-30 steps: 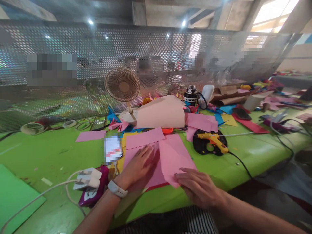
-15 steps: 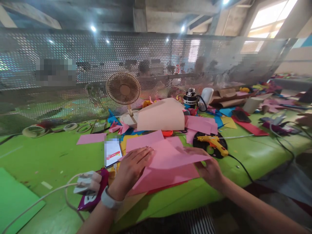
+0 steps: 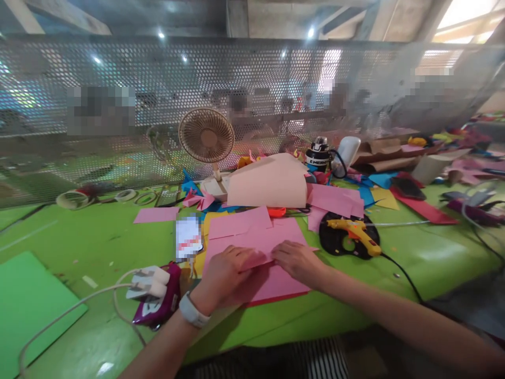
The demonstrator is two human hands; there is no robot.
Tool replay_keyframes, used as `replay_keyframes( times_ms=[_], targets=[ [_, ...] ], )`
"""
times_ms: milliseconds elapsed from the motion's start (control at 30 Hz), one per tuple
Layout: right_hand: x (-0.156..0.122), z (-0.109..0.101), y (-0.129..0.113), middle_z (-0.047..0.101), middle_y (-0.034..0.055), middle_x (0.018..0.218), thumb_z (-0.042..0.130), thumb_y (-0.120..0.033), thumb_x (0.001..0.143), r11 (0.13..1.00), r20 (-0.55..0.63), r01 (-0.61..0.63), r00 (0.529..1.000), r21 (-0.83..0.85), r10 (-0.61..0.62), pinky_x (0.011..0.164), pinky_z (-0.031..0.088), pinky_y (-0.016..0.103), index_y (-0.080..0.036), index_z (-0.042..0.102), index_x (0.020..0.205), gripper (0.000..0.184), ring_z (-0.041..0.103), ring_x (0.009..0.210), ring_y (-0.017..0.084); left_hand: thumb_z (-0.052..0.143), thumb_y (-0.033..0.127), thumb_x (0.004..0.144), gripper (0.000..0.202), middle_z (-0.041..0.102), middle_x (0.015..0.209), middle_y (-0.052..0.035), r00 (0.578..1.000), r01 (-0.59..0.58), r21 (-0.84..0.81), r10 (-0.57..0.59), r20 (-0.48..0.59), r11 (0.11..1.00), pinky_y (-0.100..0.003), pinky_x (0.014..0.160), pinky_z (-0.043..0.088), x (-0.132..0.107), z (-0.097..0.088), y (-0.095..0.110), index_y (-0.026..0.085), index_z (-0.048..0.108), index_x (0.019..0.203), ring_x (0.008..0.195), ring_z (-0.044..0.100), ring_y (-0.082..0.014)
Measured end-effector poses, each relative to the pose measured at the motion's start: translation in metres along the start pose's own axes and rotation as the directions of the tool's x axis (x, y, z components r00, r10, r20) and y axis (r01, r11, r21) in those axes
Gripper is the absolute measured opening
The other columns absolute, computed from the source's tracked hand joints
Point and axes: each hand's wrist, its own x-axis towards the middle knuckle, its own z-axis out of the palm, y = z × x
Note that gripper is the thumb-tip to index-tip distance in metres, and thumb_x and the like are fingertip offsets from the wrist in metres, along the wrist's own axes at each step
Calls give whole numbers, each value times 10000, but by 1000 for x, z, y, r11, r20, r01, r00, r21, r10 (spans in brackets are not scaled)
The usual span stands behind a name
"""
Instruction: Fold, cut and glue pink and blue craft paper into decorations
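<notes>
Both hands work on a sheet of pink paper (image 3: 258, 258) above a stack of pink sheets (image 3: 290, 284) near the table's front edge. My left hand (image 3: 226, 273), with a white band on its wrist, is closed on the sheet's near edge, thumb underneath. The fingers of my right hand (image 3: 298, 261) curl over the same edge, close beside the left. Between the hands the edge is lifted and bent over; how far it is folded I cannot tell. Red paper (image 3: 280, 300) peeks out beneath the stack.
A yellow glue gun (image 3: 355, 234) lies on a black round pad to the right, its cord trailing forward. To the left are a phone (image 3: 188, 239) and a plugged power strip (image 3: 158, 300). Behind stand a fan (image 3: 207, 137), a curved beige sheet (image 3: 270, 184) and a mesh partition (image 3: 158, 84).
My right hand has come in from the right towards my left hand. The pink sheet, spread wide before, now has its near edge bent up between my fingers. The view has shifted slightly.
</notes>
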Motion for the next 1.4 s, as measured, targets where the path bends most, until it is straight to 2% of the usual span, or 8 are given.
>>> replay_keyframes(
  times_ms=[100, 233, 500, 833, 1100, 1267, 1333, 1400],
  targets=[
    [1, 2, 6, 655, 69, 911, 447, -221, 915, 999, -32, 5, 999, 51, -4, 809, 452, 307, -171, 653, 924, 212, 565, 896, 178, 486, 380, 879, 258, 632, 1022, -49, 1000, 11, -120, -11, -2, 993, -345, 806, 476, 0, -1, -3, 233, 564, 1075, 930, 570, -192],
    [0, -1, 6, 648, 56, 896, 450, -272, 917, 994, -48, -24, 998, 106, 29, 793, 444, 306, -185, 667, 894, 235, 561, 869, 176, 436, 361, 911, 229, 607, 875, -31, 997, 70, -218, -64, 35, 973, -293, 711, 467, 2, -2, -2, 221, 611, 960, 810, 562, -159],
    [7, -6, 13, 612, 30, 791, 510, -322, 885, 945, 52, -202, 979, 257, 195, 715, 435, 267, -192, 640, 772, 216, 561, 802, 156, 480, 407, 881, 269, 582, 810, -22, 977, 210, -362, -186, 99, 908, -271, 671, 433, 4, -1, -11, 201, 643, 824, 745, 545, -150],
    [11, -13, 19, 605, 31, 759, 522, -332, 877, 923, 164, -310, 947, 229, 277, 676, 407, 259, -178, 601, 752, 214, 558, 760, 158, 486, 431, 849, 302, 576, 764, -11, 929, 344, -288, -280, 242, 894, -257, 625, 381, 4, -19, -21, 185, 615, 730, 698, 529, -153],
    [12, -12, 22, 600, 26, 755, 544, -333, 860, 912, 173, -336, 938, 236, 301, 638, 384, 241, -173, 596, 738, 209, 559, 726, 151, 481, 406, 807, 278, 594, 737, -12, 879, 432, -230, -349, 327, 872, -244, 594, 370, -2, -33, -34, 171, 598, 714, 684, 556, -163],
    [9, -13, 24, 606, 27, 754, 525, -372, 863, 900, 192, -360, 928, 244, 319, 607, 369, 238, -172, 606, 737, 250, 558, 698, 149, 442, 453, 812, 318, 593, 760, -4, 814, 541, -275, -411, 411, 795, -223, 464, 343, -10, -38, -39, 168, 577, 772, 442, 525, -97],
    [7, -14, 24, 609, 28, 752, 521, -380, 863, 900, 193, -365, 926, 236, 325, 609, 368, 238, -173, 608, 736, 258, 559, 698, 150, 451, 456, 807, 322, 598, 751, -10, 827, 527, -287, -406, 389, 800, -221, 475, 353, -11, -38, -40, 168, 587, 761, 486, 552, -113],
    [5, -15, 24, 612, 25, 753, 524, -376, 860, 903, 193, -365, 926, 225, 326, 611, 365, 237, -177, 609, 740, 247, 559, 704, 150, 469, 438, 799, 307, 612, 743, -17, 857, 483, -278, -382, 347, 830, -229, 536, 379, -11, -37, -41, 170, 604, 735, 614, 590, -152]
  ],
)
